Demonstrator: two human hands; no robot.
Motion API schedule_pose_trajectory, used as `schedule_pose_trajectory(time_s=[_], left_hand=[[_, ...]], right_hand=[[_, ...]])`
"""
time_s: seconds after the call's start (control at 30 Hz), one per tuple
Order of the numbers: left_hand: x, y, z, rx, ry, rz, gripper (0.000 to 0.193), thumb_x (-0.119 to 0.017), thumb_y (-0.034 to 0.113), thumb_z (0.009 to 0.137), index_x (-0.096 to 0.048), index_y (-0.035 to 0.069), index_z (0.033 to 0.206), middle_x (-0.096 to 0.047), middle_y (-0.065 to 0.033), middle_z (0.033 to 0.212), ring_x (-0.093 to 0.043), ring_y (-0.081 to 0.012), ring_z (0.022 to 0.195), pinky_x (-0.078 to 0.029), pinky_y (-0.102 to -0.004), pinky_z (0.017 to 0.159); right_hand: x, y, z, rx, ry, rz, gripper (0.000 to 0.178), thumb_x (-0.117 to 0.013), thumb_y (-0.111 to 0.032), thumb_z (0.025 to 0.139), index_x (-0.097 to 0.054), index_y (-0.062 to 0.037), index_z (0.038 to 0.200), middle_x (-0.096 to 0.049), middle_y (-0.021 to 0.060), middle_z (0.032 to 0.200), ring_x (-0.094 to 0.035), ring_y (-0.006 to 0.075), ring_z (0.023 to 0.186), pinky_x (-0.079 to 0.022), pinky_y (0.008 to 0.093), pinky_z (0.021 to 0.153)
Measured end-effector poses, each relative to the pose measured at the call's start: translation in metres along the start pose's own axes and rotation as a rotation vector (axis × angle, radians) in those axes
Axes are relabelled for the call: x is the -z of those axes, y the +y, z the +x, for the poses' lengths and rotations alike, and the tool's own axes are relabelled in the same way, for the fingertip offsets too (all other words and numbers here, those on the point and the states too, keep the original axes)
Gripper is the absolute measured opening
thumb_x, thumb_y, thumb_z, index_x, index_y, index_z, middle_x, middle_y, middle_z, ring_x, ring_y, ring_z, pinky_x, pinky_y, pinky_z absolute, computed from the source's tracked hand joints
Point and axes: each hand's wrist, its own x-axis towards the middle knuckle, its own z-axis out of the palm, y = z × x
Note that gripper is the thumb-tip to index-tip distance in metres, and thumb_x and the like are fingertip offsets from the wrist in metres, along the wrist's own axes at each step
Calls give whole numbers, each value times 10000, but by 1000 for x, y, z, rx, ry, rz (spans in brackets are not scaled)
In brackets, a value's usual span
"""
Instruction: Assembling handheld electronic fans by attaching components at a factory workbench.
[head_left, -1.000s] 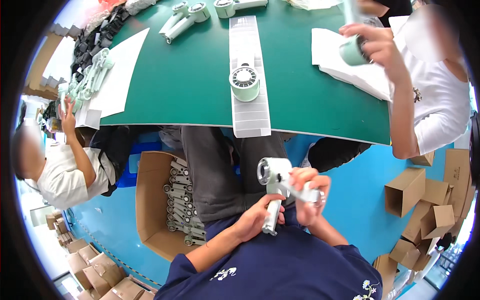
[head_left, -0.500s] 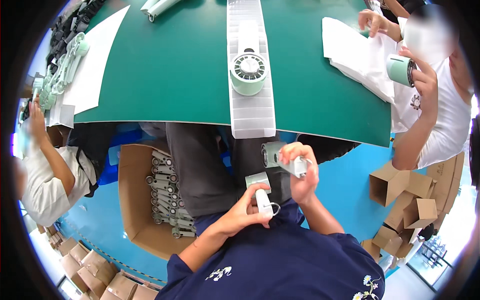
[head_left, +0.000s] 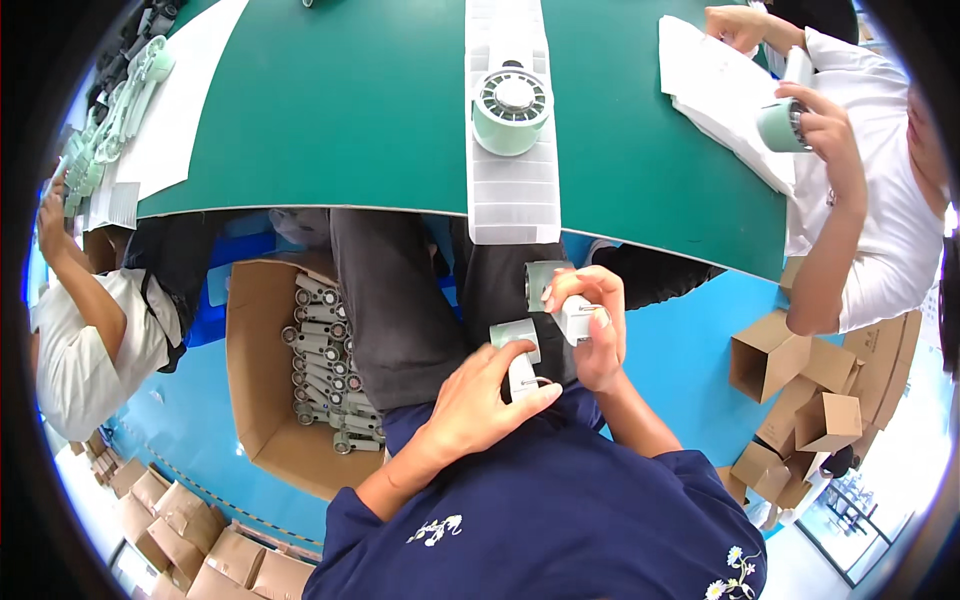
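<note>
My left hand (head_left: 478, 396) is closed round the pale handle of a handheld fan (head_left: 516, 340), whose green round head points away from me over my lap. A thin wire loop sticks out at the handle's end. In my right hand (head_left: 601, 330) is a second handheld fan (head_left: 543, 285), its green head turned to the left and its white handle end between my fingers and thumb. Both fans are held in the air, close together but apart. Another green fan (head_left: 510, 122) lies face up on a white ribbed strip (head_left: 513, 215) on the table.
A green table (head_left: 330, 120) spans the far side. An open carton (head_left: 262, 410) with several fans stands on the floor at left. Co-workers sit at both sides; the right one holds a fan (head_left: 780, 126) by a white sheet stack (head_left: 715, 85). Empty cartons (head_left: 770, 355) lie at right.
My view has tilted, so the table sits higher. My right hand has turned its fan's handle end toward me, and my left fingers have shifted along their fan. Both fans stay held.
</note>
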Motion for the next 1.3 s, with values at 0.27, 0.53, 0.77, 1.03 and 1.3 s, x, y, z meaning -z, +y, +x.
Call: schedule_pose_trajectory(time_s=[0.27,0.53,0.77,1.03,1.3], left_hand=[[-34,-88,63,-1215,312,-369,700,-810,571,787,-463,42,1087,-585,-105,861,-591,-248,789,-523,-484,849],[-38,-56,58,-1063,623,54,255,-811,171,682,-732,95,913,-424,-258,1309,-455,-414,1216,-435,-486,994],[-15,-39,90,-1135,329,44,493,-820,263,642,-763,111,1108,-183,-381,1576,-338,-512,1413,-318,-555,1129],[-6,-31,87,-1192,320,133,593,-815,282,590,-760,136,1162,-395,-283,1453,-443,-452,1321,-344,-590,1104],[-3,-46,71,-1197,391,-112,528,-762,207,619,-767,82,1133,-391,-278,1421,-490,-407,1209,-396,-499,1066]], right_hand=[[9,2,-2,-22,69,165,566,-441,-403,1016,-298,-61,1445,-598,145,960,-558,232,953,-435,408,934],[-2,-16,8,-101,-104,139,611,-462,-344,1008,-232,-68,1502,-593,150,1038,-566,200,962,-442,350,899],[14,-25,20,-116,-198,-140,492,-565,-230,992,-388,-47,1412,-596,130,1125,-561,220,1093,-467,399,939],[31,-47,41,126,-82,-677,465,-680,-320,967,-551,-7,1286,-696,100,868,-669,241,775,-522,356,772],[11,-28,81,526,-138,-1159,419,-850,-150,721,-707,-85,1109,-655,94,1213,-596,320,1206,-453,478,1028]])
